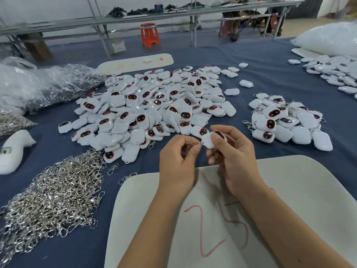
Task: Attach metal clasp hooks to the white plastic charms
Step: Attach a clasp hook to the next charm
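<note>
Pinching a small silver metal clasp hook (193, 144) between curled thumb and fingers, the left hand (176, 161) holds it level with the edge of a rounded white plastic charm with a dark red-rimmed face (212, 139), which the right hand (234, 161) grips between thumb and fingertips; the hook's tip meets the charm's near corner, though whether it is already threaded through cannot be told. Both hands hover above the far edge of a pale foam board marked with red handwriting (289, 200), which lies on the dark blue cloth-covered table (260, 60). Just beyond the hands spreads a large heap of loose white charms (152, 107), some face up and some face down. To the right, well apart from that heap, sits a smaller pile of white charms with silver clasps hanging from them (286, 120). On the left near side lies a broad mound of loose silver clasp hooks (52, 200), with a few strays beside its right edge. Farther left, a crumpled clear plastic bag (38, 84) holds more metal parts, and a white moulded plastic piece (13, 149) rests near the table's left edge. An orange plastic stool (149, 34) stands on the floor beyond the table.
</note>
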### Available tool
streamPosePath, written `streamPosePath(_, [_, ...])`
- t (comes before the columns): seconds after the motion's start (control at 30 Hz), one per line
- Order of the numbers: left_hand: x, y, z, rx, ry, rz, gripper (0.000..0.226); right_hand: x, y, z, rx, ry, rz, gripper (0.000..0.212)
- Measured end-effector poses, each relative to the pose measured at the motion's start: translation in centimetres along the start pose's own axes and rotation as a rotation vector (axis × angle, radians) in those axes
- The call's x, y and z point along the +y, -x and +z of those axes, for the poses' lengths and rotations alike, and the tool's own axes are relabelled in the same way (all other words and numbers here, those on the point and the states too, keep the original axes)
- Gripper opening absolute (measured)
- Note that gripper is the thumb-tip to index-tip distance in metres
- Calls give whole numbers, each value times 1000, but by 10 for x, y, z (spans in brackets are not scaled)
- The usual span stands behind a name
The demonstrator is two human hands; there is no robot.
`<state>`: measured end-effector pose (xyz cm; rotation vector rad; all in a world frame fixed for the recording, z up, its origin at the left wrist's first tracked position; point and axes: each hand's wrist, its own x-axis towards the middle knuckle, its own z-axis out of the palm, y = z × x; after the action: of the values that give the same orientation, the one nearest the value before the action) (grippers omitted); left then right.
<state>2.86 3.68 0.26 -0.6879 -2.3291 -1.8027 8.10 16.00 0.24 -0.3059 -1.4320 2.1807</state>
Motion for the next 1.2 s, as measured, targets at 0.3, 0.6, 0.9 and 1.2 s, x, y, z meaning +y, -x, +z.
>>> streamPosePath(0.3, [2,2,-1,7,-419,197,14,1,4,1,5,257,-153,16])
streamPosePath(0.6, [1,1,3,93,-125,25,13,2,0,-2,14,191,-119,16])
streamPosePath(0.9, [5,4,15,-84,652,-344,7,-2,-6,-2,-80,-187,69,30])
streamPosePath(1.2, [0,2,4,68,43,-4,12,2,-3,-1,36,57,31,10])
